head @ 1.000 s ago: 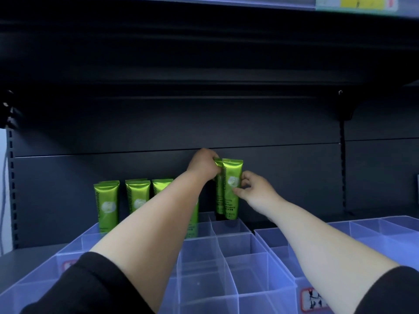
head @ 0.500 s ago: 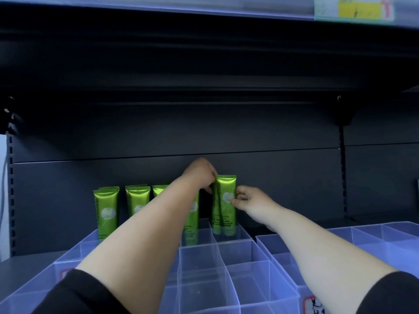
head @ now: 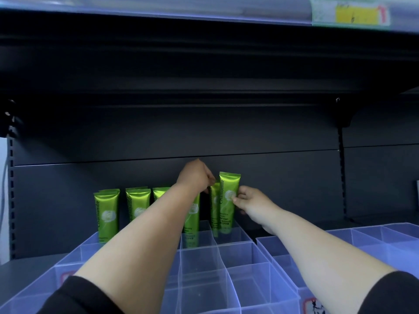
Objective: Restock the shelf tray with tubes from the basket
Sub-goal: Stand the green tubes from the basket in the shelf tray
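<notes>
Dark grey metal back panel (head: 272, 132) behind shelf, horizontal seam across it. Slotted black upright rail (head: 342, 177) at right, matching slotted rail (head: 11, 200) at left edge. Underside of dark upper shelf (head: 204, 53) overhead; clear plastic price strip (head: 158, 10) along its front edge, yellow-and-white price label (head: 351, 13) at right, print blurred. Grey shelf deck (head: 27, 268) bare at lower left.

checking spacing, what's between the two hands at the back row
In the head view, two upright green tubes stand between the left hand and right hand.
</notes>
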### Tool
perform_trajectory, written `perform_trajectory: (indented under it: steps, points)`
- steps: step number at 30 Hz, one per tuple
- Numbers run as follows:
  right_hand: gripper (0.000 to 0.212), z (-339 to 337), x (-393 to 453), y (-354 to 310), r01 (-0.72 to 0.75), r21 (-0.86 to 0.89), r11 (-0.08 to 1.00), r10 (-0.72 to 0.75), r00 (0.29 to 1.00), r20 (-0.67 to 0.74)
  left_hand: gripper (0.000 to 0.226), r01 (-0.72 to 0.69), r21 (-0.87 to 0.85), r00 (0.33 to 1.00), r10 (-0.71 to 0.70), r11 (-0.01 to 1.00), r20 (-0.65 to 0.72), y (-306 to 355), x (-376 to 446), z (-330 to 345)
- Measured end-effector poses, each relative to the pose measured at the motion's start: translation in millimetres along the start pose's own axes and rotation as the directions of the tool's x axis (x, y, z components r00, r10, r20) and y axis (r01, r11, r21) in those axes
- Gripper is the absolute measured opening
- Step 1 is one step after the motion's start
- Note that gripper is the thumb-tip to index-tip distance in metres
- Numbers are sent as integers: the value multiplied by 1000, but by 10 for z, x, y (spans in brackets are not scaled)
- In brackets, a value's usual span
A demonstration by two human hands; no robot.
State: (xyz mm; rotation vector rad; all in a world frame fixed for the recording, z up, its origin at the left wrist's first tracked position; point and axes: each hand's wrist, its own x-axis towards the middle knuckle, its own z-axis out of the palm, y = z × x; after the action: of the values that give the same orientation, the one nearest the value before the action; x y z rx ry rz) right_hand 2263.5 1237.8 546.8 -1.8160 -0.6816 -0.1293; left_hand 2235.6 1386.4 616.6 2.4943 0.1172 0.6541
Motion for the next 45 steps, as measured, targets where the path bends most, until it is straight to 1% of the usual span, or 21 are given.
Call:
perform_trajectory:
  steps: [4, 7, 10, 13, 16, 19, 23, 24, 26, 29, 33, 34, 35, 36, 37, 38, 39, 40, 42, 45]
  points:
    - [26, 25, 3, 3, -13, -25, 1000, 14, 1000, 8, 8, 3, 69, 1000, -5, 998, 15, -24, 13, 1]
    - [24, 77, 6, 15, -16, -86, 996, 18, 999, 34, 18, -1, 146, 1000, -1, 989, 12, -12, 8, -4]
    - [26, 138, 6, 12, -16, -184, 983, 28, 997, 66, 27, -17, 210, 999, 22, 978, -24, -14, -11, 5]
    - [23, 174, 3, -11, -14, -248, 969, 28, 998, 52, 31, -32, 147, 999, 36, 989, -22, -54, -4, 10]
    - [7, 177, 1, -9, 15, -312, 950, -2, 999, 44, 32, -28, 91, 999, 32, 995, -37, -68, -10, 2]
    - [14, 179, 6, -2, 10, -324, 946, -1, 1000, 27, 30, -37, 57, 997, 41, 998, -67, -64, -3, -1]
    - [27, 176, 6, -6, 19, -365, 931, -14, 1000, 15, 30, -51, 62, 993, 57, 997, -99, -79, 16, 16]
    - [23, 172, 3, -13, 26, -371, 928, -26, 1000, 6, 29, -58, 66, 992, 65, 996, -109, -80, 13, 18]
    - [4, 161, 10, -14, 18, -357, 934, -24, 1000, -14, 27, -76, 84, 987, 87, 994, -134, -67, -7, 8]
    - [23, 140, 18, -27, -4, -323, 947, -12, 999, -49, 26, -77, 106, 981, 94, 991, -169, -8, -55, -65]
    - [32, 21, 18, -252, -21, -301, 954, -14, 993, -115, 23, -93, 108, 977, 112, 990, -180, 95, -118, -289]
    - [31, -53, 25, -344, -41, -285, 958, 6, 992, -124, 21, -103, 115, 975, 123, 988, -185, 126, -143, -364]
    - [24, -151, 29, -426, -56, -284, 957, 23, 993, -118, 21, -117, 123, 972, 139, 986, -191, 161, -176, -439]
    - [11, -262, -3, -532, -70, -313, 947, 39, 994, -104, 21, -134, 125, 968, 157, 983, -197, 204, -214, -510]
    - [4, -382, -57, -643, -60, -358, 932, 26, 995, -100, 21, -153, 122, 962, 176, 981, -208, 256, -262, -577]
    - [14, -507, -113, -742, -44, -419, 907, -2, 994, -109, 21, -170, 117, 956, 192, 979, -220, 315, -322, -634]
    - [19, -633, -178, -826, -30, -492, 870, -39, 991, -129, 20, -184, 114, 952, 206, 976, -227, 379, -391, -679]
    - [18, -742, -268, -904, -24, -573, 819, -80, 985, -156, 20, -198, 115, 948, 220, 973, -230, 446, -461, -706]
    - [14, -909, -496, -1038, -32, -716, 698, -150, 970, -190, 20, -226, 135, 941, 252, 965, -225, 578, -597, -711]
    - [13, -1062, -895, -1133, -60, -900, 432, -206, 965, -163, 19, -282, 173, 930, 313, 944, -191, 772, -826, -594]
